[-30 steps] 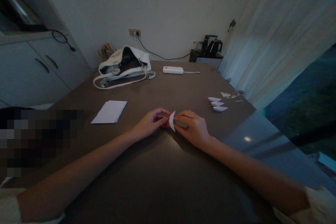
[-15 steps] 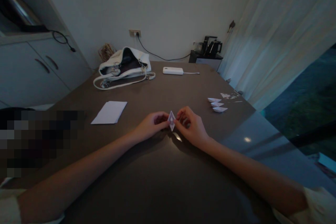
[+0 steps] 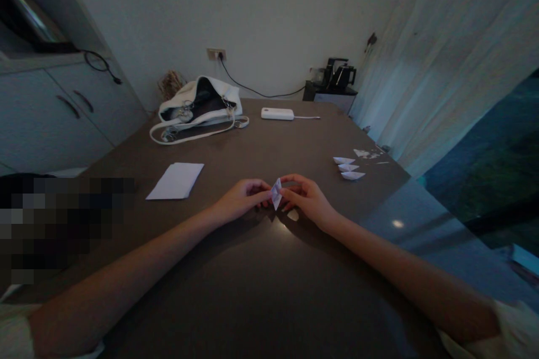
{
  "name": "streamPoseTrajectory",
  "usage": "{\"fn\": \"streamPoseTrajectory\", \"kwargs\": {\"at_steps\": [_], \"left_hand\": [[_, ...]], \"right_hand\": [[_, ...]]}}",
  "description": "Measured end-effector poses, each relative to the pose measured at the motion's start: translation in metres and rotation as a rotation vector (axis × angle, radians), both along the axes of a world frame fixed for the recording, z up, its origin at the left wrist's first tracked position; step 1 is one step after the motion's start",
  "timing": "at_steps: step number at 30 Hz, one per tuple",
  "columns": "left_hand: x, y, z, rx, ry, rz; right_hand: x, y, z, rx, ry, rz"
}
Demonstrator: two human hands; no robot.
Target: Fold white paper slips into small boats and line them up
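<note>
Between my two hands, just above the table, stands a small folded white paper boat [image 3: 276,194], its pointed ends up and down. My left hand [image 3: 243,199] pinches its left side between thumb and fingers. On the opposite side my right hand [image 3: 309,199] grips it with thumb and forefinger, the other fingers curled behind. Off to the right lie three finished-looking paper boats [image 3: 348,168] in a close row. A stack of white paper sheets [image 3: 176,181] rests on the table left of my hands.
A white handbag [image 3: 200,104] with a strap lies at the back left. Behind my hands is a white power bank [image 3: 277,114] with a short cable. Paper scraps [image 3: 368,153] are scattered near the right edge of the brown table [image 3: 269,291]. A kettle [image 3: 344,76] stands beyond the far edge.
My right hand's fingers have shifted to a new hold, the forefinger now reaching to the top of the paper boat. The boat has tilted slightly right. My left hand has barely moved.
</note>
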State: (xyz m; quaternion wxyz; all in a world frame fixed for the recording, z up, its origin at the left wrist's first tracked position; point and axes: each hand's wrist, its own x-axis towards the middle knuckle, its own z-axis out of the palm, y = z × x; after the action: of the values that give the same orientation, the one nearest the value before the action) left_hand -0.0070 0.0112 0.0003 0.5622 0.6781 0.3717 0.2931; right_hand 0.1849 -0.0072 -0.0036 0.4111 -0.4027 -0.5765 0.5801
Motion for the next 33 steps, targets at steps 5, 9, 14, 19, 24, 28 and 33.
{"fn": "streamPoseTrajectory", "kwargs": {"at_steps": [5,9,14,19,24,28,33], "left_hand": [[0.000,-0.001,0.007,-0.009,-0.011,-0.010],[0.000,-0.003,0.012,-0.030,0.006,0.023],[-0.001,-0.005,0.013,-0.039,0.003,0.020],[-0.005,-0.003,0.008,-0.034,0.014,0.031],[-0.006,-0.002,0.005,-0.092,-0.002,0.056],[-0.006,-0.002,0.007,-0.083,0.002,0.060],[-0.005,0.000,0.005,-0.073,-0.010,0.022]], "right_hand": [[0.002,0.001,0.004,-0.058,0.025,0.025],[0.003,0.001,0.005,-0.063,0.030,0.026],[0.003,0.001,0.008,-0.102,0.039,-0.009],[0.004,0.002,0.008,-0.125,0.027,-0.004],[0.004,0.004,0.006,-0.130,0.016,-0.021],[0.003,0.004,0.006,-0.123,0.013,0.000],[0.003,0.006,0.007,-0.105,0.016,0.019]]}}
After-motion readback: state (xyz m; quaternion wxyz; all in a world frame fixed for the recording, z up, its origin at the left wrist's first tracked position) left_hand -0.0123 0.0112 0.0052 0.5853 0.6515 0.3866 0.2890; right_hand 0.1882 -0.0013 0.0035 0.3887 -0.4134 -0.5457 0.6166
